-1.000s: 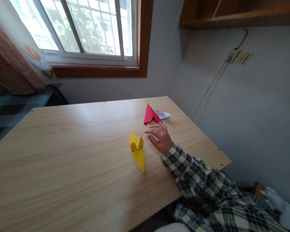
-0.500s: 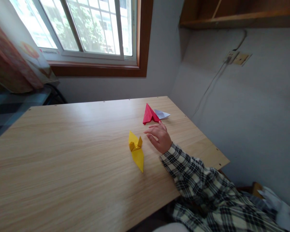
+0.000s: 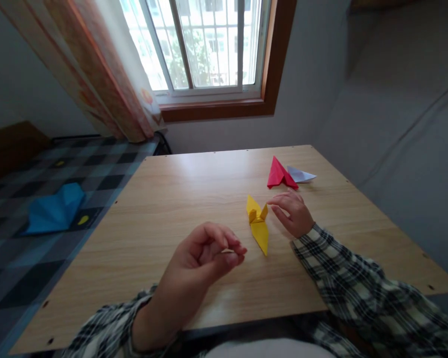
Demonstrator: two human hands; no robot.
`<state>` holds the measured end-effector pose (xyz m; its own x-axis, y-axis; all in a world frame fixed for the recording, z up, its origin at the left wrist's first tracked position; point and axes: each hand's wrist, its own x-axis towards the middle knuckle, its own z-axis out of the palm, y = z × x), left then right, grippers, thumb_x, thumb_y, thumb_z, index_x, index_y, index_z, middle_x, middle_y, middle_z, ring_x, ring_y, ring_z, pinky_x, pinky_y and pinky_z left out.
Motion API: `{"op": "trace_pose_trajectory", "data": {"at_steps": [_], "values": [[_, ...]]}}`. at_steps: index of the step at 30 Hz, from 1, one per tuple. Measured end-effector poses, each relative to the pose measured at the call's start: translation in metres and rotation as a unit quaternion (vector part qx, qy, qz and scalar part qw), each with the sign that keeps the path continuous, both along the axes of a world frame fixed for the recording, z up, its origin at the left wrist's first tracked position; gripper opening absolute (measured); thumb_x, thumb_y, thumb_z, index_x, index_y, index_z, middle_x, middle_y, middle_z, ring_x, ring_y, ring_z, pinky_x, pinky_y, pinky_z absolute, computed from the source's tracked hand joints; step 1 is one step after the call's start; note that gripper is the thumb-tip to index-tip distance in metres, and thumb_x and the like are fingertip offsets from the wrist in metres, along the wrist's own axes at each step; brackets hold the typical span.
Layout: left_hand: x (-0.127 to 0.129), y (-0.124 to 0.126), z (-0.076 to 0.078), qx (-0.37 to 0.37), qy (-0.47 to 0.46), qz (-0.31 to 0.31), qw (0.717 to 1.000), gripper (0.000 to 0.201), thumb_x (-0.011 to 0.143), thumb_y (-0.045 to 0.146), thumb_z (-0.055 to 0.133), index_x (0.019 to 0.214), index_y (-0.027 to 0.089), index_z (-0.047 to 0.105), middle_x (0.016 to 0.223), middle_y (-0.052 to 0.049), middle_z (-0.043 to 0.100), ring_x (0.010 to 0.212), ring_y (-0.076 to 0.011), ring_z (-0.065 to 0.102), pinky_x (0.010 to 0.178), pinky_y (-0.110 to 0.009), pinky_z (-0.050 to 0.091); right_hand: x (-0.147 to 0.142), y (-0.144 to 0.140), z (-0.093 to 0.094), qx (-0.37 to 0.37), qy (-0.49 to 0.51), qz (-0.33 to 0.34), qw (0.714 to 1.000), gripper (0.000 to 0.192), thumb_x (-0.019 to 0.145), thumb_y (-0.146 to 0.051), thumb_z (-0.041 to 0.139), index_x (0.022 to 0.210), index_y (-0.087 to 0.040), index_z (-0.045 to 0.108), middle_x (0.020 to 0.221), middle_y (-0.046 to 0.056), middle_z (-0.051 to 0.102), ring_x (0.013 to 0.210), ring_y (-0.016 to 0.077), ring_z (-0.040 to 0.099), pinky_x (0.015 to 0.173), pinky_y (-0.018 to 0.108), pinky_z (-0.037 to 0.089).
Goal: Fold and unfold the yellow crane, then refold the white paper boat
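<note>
Currently the right hand (image 3: 293, 215) rests on the wooden surface (image 3: 194, 199), fingers spread and loosely curved, gripping nothing. Its fingertips sit just beside the yellow origami piece (image 3: 258, 224), at that piece's 3 o'clock; can't tell if they actually touch the raised flaps.

Yellow origami piece lies flat near the surface centre, long point toward 6 o'clock, two small upright flaps at its 12 o'clock end.

Left hand (image 3: 205, 256) hovers above the surface at about 8 o'clock of the yellow piece, near it but apart. Fingers curled in, thumb and fingertips pinched together. Something small and pale may be between the tips, too small to tell.

Red origami piece (image 3: 279, 173) sits at 12 o'clock of the right hand, near it, not touching. White origami piece (image 3: 300, 174) is right against the red one, at its 3 o'clock side.

Both sleeves are plaid, dark and pale check.

Off the surface at 9 o'clock: a bed (image 3: 30, 248) with a dark checked cover, a blue cloth (image 3: 54, 209) lying on it. Window (image 3: 205, 44) with a wooden frame at 12 o'clock, an orange patterned curtain (image 3: 108, 74) hanging at its left.
</note>
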<state>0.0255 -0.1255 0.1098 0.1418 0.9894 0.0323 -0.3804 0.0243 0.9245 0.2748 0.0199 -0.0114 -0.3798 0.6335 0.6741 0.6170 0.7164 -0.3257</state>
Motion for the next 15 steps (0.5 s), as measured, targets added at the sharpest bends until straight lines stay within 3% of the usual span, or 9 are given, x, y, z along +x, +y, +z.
{"op": "trace_pose_trajectory", "data": {"at_steps": [9, 15], "values": [[0.009, 0.005, 0.004, -0.038, -0.056, -0.049, 0.997, 0.018, 0.075, 0.005, 0.076, 0.072, 0.016, 0.062, 0.084, 0.000, 0.064, 0.080, -0.0085, 0.064, 0.073, -0.015, 0.055, 0.002, 0.000, 0.000, -0.023, 0.012, -0.011, 1.000, 0.022, 0.097, -0.029, 0.050, 0.097, -0.021, 0.070, 0.096, 0.005, 0.075, 0.097, 0.0223, 0.066, 0.107, 0.047, 0.034], [0.005, -0.005, 0.017, 0.049, 0.024, -0.098, 0.994, 0.024, 0.071, 0.001, 0.076, 0.064, 0.017, 0.059, 0.082, 0.001, 0.060, 0.069, -0.0070, 0.060, 0.060, -0.014, 0.052, 0.000, 0.000, 0.000, -0.022, 0.018, -0.009, 1.000, 0.021, 0.097, -0.030, 0.050, 0.096, -0.021, 0.070, 0.095, 0.005, 0.075, 0.096, 0.0222, 0.066, 0.109, 0.048, 0.031]]}}
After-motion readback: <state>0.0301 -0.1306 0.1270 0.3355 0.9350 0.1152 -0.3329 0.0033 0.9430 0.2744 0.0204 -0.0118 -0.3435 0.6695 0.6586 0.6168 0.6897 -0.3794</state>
